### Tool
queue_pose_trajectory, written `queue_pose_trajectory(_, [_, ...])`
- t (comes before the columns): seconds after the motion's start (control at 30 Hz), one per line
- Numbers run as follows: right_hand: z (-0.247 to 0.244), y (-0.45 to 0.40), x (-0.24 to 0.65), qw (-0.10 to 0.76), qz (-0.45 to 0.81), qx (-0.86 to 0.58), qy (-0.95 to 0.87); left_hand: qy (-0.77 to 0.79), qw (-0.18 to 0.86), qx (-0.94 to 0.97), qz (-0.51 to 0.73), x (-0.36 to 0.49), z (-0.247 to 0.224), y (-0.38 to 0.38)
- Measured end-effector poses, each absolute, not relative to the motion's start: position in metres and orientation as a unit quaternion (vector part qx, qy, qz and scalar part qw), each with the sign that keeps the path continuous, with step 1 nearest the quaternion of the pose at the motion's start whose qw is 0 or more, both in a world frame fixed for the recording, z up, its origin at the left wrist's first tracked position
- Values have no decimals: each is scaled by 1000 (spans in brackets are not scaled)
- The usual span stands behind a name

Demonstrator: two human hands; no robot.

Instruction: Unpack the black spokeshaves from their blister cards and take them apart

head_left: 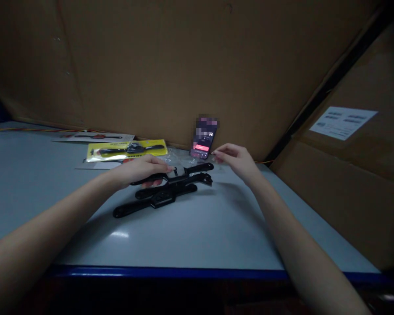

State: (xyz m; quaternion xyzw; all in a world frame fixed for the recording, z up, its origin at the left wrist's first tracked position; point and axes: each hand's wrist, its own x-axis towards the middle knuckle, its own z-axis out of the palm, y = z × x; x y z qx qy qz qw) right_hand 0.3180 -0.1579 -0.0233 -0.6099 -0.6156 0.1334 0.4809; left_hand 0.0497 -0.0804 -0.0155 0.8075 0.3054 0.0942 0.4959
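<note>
Apparently positioning a tool (pixel 201 168), the left hand (pixel 143 169) pinches it; right hand (pixel 237 161) bunches fingertips, contents unclear; next calls for steadiness.

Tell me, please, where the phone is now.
In the head view, the phone stands at the back of the table, slightly right of centre, before the cardboard and just left of the right hand.

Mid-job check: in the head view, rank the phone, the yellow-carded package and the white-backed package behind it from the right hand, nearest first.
From the right hand:
1. Phone: just left of the fingertips.
2. Yellow-carded package: farther left.
3. White-backed package: behind it, reaching farthest left.
</note>
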Motion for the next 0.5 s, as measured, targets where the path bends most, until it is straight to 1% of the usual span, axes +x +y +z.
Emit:
queue_pose_trajectory(0.03, [-29,-154,328,439,131,-650,-606,308,499,803,107,49,-16,-79])
queue_pose_trajectory(0.07, [-35,-151,336,380,128,-688,-605,310,503,798,116,48,-17,-77])
queue_pose_trajectory(0.13, [-47,-146,345,289,147,-712,-623,319,508,790,130,47,-18,-75])
queue_pose_trajectory(0.2, [-58,-142,346,243,183,-711,-634,333,511,781,137,48,-18,-75])
queue_pose_trajectory(0.37, [-73,-134,338,243,209,-714,-622,331,510,784,128,49,-17,-77])
queue_pose_trajectory(0.5, [-74,-133,338,265,201,-719,-611,321,508,791,115,49,-17,-79])
